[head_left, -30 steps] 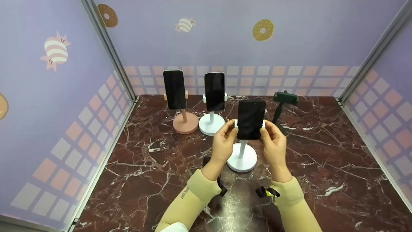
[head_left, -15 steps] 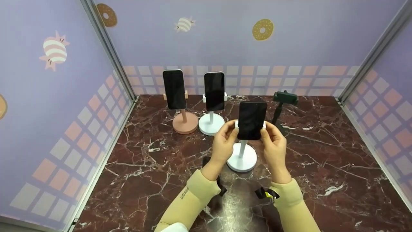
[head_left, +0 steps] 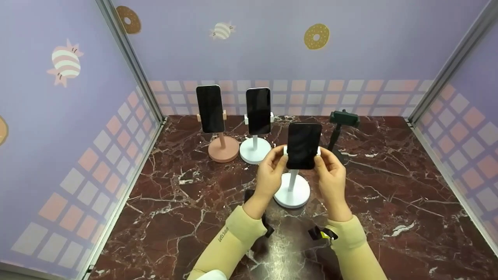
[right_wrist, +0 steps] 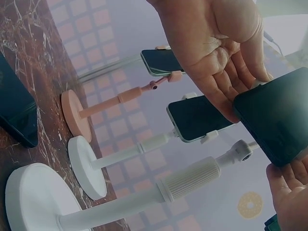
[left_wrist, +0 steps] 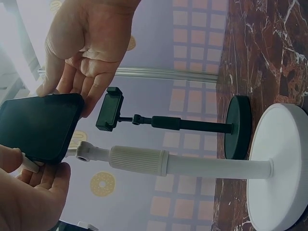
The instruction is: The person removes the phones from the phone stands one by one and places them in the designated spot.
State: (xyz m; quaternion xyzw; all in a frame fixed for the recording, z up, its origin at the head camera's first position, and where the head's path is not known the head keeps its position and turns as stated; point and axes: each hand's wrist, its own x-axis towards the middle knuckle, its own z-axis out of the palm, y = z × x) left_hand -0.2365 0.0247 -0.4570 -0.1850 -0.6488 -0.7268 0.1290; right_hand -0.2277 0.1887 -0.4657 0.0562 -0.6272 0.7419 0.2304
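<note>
A black smartphone [head_left: 304,146] sits upright in the clamp of a white phone stand [head_left: 291,192]. My left hand [head_left: 269,175] pinches the clamp's left arm at the phone's side, thumb in front and fingers behind. On the opposite side, my right hand [head_left: 332,175] pinches the right clamp arm in the same way. The left wrist view shows the stand's ribbed white pole [left_wrist: 139,160] running from the round base to a joint behind the phone. The clamp's back is hidden by the phone.
Behind on the left stand a pink phone stand [head_left: 224,149] and a second white stand [head_left: 255,151], each holding a phone. A dark green stand [head_left: 344,118] without a phone stands back right. Another phone [right_wrist: 17,106] lies on the marble-patterned table, partly under my left forearm.
The top edge of the held phone has dipped very slightly. Both hands keep the same grip, and the stands have stayed in place.
</note>
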